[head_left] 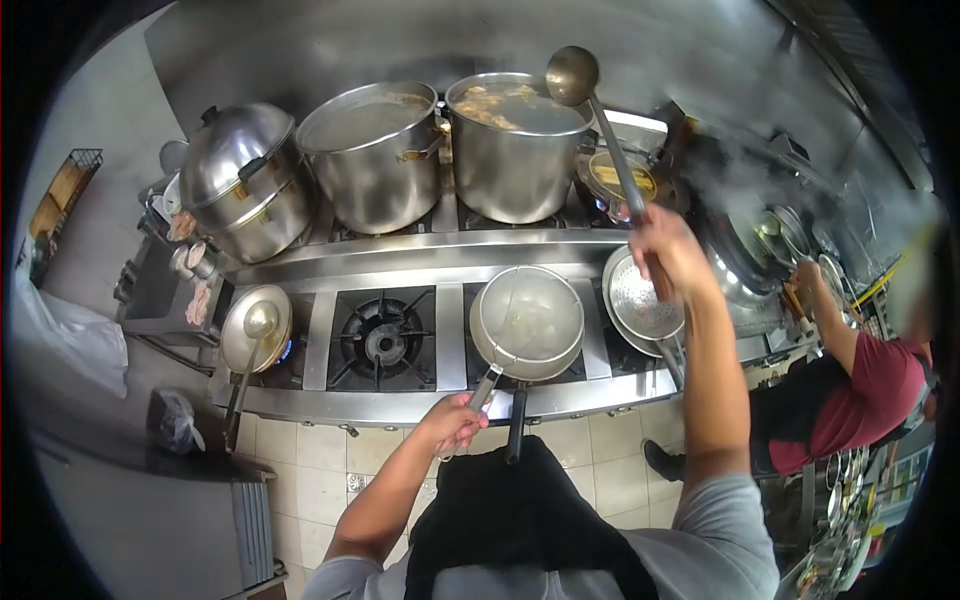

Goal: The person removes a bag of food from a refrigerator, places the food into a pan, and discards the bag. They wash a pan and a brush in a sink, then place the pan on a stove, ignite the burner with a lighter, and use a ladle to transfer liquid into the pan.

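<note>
My left hand is closed around the handle of a round mesh strainer. The strainer rests over a saucepan whose black handle points toward me. Raised at the right, my right hand grips the long handle of a metal ladle. The ladle's bowl is up by the rim of a tall stockpot, in which brownish pieces float in liquid. Below my right forearm, a perforated skimmer lies over another pan on the stove.
A second stockpot and a domed steamer stand along the back. At the left, a pan with a ladle sits over a blue flame beside a bare burner. A co-worker handles a steaming wok at the right.
</note>
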A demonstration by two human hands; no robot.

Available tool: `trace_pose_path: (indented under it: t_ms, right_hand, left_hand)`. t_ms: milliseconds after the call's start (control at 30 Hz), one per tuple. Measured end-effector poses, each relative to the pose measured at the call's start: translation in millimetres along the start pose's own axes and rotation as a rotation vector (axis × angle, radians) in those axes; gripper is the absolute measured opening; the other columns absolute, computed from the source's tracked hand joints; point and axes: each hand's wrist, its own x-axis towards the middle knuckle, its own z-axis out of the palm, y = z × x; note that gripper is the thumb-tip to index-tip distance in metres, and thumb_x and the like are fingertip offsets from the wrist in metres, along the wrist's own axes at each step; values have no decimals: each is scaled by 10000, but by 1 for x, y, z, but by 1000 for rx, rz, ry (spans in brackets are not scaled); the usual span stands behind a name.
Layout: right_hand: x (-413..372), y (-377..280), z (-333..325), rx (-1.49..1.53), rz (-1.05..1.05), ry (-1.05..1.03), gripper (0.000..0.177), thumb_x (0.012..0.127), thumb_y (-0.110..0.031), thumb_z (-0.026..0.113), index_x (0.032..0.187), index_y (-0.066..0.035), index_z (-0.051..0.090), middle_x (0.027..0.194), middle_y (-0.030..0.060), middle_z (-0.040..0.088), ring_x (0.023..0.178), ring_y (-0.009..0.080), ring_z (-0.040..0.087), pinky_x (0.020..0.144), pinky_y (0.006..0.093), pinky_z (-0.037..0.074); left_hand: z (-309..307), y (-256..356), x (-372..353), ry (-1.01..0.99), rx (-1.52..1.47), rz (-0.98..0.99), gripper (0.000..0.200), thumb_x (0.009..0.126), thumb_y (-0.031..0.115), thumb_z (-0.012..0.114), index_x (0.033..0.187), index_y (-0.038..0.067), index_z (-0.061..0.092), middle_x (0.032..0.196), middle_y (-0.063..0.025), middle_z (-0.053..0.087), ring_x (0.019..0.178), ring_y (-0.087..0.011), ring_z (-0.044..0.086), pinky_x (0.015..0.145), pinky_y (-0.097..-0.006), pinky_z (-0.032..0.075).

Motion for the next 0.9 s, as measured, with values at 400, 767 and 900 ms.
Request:
trace_pose_path:
  t_ms: [400,767,900]
  right_hand:
    - [127,-18,5,-133,308,52,143,743,-88,518,609,-38,508,496,49,455,380,123,431,307,249,244]
    - [159,-46,-20,1300,301,-226,612,731,24,527,1215,171,182,634,63,484,446,130,478,326,213,326]
    - [149,-66,-16,1340,272,-180,665,726,23,519,1246,170,132,619,80,466,449,151,479,328,222,327]
  left_hand:
    - [22,7,-1,39,-41,27,244,775,-1,492,1011,54,458,743,-75,565,403,-60,399,345,-237,401]
    - [17,4,-8,43,-49,47,304,769,-20,465,1063,50,490,739,-66,569,408,-58,412,329,-228,377]
    - [18,7,-8,50,-22,46,277,761,-29,468,1022,52,513,729,-66,573,406,-58,420,325,-228,374]
